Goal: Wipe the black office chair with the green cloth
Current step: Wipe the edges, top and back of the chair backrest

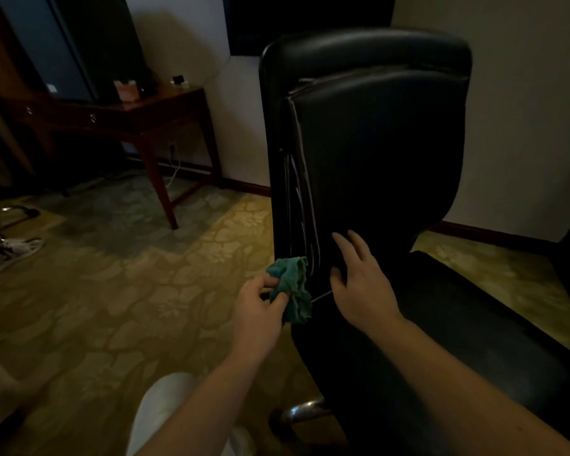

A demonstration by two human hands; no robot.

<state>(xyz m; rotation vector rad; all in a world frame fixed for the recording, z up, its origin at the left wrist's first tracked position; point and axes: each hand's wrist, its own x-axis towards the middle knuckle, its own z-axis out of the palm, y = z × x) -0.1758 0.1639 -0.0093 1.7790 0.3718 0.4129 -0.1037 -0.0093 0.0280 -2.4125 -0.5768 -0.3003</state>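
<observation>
The black office chair (pixel 375 153) stands in front of me, its padded backrest upright and its seat (pixel 474 324) running toward the lower right. My left hand (pixel 260 311) pinches a crumpled green cloth (pixel 293 287) at the backrest's lower left edge, where the seams show as pale lines. My right hand (pixel 359 281) lies with straight fingers flat on the lower backrest, just right of the cloth. A chrome leg of the chair base (pixel 305 411) shows below the seat.
A dark wooden desk (pixel 152 110) with small items stands against the wall at the left, a cable hanging under it. Shoes (pixel 7 250) lie on the patterned yellow carpet at the far left. My white-clad knee (pixel 165 406) is at the bottom.
</observation>
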